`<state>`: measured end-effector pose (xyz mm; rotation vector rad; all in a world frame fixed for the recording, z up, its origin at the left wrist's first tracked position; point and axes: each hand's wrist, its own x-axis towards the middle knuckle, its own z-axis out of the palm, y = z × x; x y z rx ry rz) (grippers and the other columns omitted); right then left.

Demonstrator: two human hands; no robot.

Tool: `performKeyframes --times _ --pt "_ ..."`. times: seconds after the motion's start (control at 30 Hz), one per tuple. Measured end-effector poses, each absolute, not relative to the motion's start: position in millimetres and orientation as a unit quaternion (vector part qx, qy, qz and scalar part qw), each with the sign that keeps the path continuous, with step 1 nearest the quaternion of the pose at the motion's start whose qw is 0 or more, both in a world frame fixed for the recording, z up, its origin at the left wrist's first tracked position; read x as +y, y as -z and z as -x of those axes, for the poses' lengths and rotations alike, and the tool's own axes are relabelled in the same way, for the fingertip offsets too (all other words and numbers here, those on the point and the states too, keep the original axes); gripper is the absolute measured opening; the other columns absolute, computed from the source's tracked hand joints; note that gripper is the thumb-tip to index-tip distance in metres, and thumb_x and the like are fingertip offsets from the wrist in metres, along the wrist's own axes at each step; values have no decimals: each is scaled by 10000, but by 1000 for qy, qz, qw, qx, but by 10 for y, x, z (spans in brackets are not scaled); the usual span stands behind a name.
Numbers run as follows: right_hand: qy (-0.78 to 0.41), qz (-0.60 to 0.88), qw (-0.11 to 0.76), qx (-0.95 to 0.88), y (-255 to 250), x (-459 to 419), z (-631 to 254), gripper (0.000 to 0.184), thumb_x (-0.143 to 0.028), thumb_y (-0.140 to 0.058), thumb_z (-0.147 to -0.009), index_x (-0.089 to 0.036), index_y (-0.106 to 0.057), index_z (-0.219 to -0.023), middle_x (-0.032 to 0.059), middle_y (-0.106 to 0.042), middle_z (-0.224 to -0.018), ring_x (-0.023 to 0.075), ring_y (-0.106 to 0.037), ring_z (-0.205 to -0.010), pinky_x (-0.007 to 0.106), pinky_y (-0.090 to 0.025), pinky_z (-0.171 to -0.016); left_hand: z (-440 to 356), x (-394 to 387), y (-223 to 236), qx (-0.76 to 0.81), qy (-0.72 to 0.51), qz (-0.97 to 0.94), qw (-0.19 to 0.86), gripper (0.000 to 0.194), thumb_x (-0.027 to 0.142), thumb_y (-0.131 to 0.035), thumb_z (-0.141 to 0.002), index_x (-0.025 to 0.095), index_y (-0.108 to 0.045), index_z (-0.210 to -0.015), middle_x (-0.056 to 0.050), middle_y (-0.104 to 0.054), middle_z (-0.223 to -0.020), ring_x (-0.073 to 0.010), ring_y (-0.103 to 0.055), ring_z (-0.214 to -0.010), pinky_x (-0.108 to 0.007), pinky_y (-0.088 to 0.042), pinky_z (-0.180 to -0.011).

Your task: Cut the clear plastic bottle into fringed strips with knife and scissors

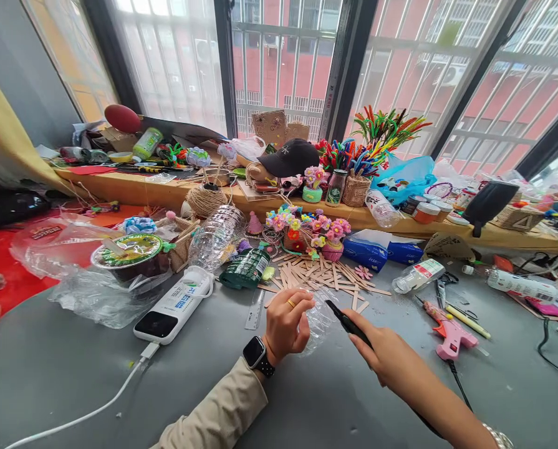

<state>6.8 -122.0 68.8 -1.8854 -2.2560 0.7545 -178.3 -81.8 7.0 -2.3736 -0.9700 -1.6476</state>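
My left hand [285, 327], with a gold ring and a black watch on the wrist, is closed above the grey table. It grips a thin clear plastic piece [320, 327], which shows on its right side; the exact shape is hard to make out. In my right hand [386, 352] is a slim black utility knife [353, 325], pointing up and left toward the plastic. The knife's tip and the plastic are close together; I cannot tell whether they touch. Just beyond lie scattered wooden craft sticks [307, 272] and a clear ruler [255, 310].
On the left are a white power bank-like device [178, 305] with a cable and a lidded bowl [131, 255]. To the right lie a pink glue gun [449, 330] and a plastic bottle [419, 275]. A cluttered wooden ledge [166, 192] runs along the window.
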Motion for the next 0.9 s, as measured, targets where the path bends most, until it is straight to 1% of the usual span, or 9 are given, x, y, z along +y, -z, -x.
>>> performKeyframes --times 0.1,0.23,0.33,0.4,0.5,0.63,0.77,0.83,0.9 --pt "-245 617 54 -746 -679 -1191 -63 443 -264 -301 -837 -241 -410 -1266 -27 -577 -522 125 -516 -351 226 -411 -496 1773 -824 -74 -320 536 780 46 249 155 -380 -660 190 -566 -822 -60 -661 -841 -211 -596 -842 -376 -492 -744" --pt "-229 618 64 -750 -670 -1168 -39 447 -260 -311 -835 -242 -407 -1271 2 -626 -630 106 -498 -347 221 -409 -494 1777 -820 -72 -319 531 784 41 246 152 -380 -666 185 -566 -823 -64 -660 -846 -212 -592 -841 -374 -490 -744" --pt "-240 618 56 -747 -651 -1192 -57 437 -262 -308 -836 -253 -421 -1258 1 -626 -612 120 -512 -365 225 -412 -493 1783 -809 -60 -322 536 779 32 242 154 -372 -674 188 -561 -820 -58 -657 -837 -210 -591 -833 -372 -489 -736" --pt "-229 620 56 -748 -637 -1199 -59 439 -269 -305 -839 -246 -421 -1262 14 -630 -615 150 -566 -446 234 -420 -515 1786 -803 -55 -321 538 779 33 238 159 -375 -675 187 -560 -822 -58 -657 -837 -215 -589 -831 -378 -487 -734" --pt "-205 623 65 -752 -622 -1193 -43 450 -277 -303 -844 -226 -407 -1279 53 -656 -697 191 -620 -596 251 -432 -560 1791 -799 -55 -324 535 779 36 234 159 -379 -680 185 -559 -828 -60 -659 -845 -217 -588 -834 -381 -484 -734" --pt "-226 625 46 -746 -591 -1211 -61 447 -287 -290 -848 -252 -402 -1279 44 -668 -692 197 -624 -561 255 -431 -521 1783 -804 -60 -317 532 784 30 234 162 -376 -676 180 -563 -815 -64 -660 -835 -215 -587 -829 -375 -483 -730" --pt "-201 625 63 -751 -573 -1213 -62 447 -283 -299 -847 -246 -403 -1280 61 -677 -766 220 -641 -696 268 -438 -586 1774 -808 -58 -319 532 784 30 226 175 -385 -680 181 -565 -817 -64 -658 -830 -216 -585 -818 -376 -480 -725" --pt "-206 621 67 -753 -590 -1206 -49 448 -279 -296 -848 -239 -395 -1283 57 -671 -752 203 -635 -636 271 -439 -597 1783 -802 -54 -328 535 778 25 223 166 -377 -693 183 -564 -815 -62 -658 -836 -210 -587 -820 -370 -477 -731" --pt "-236 614 62 -751 -616 -1208 -49 445 -283 -288 -849 -240 -393 -1279 30 -650 -666 170 -592 -481 268 -437 -561 1793 -793 -47 -330 540 774 17 227 159 -366 -702 182 -563 -810 -62 -658 -833 -205 -587 -823 -367 -473 -737"
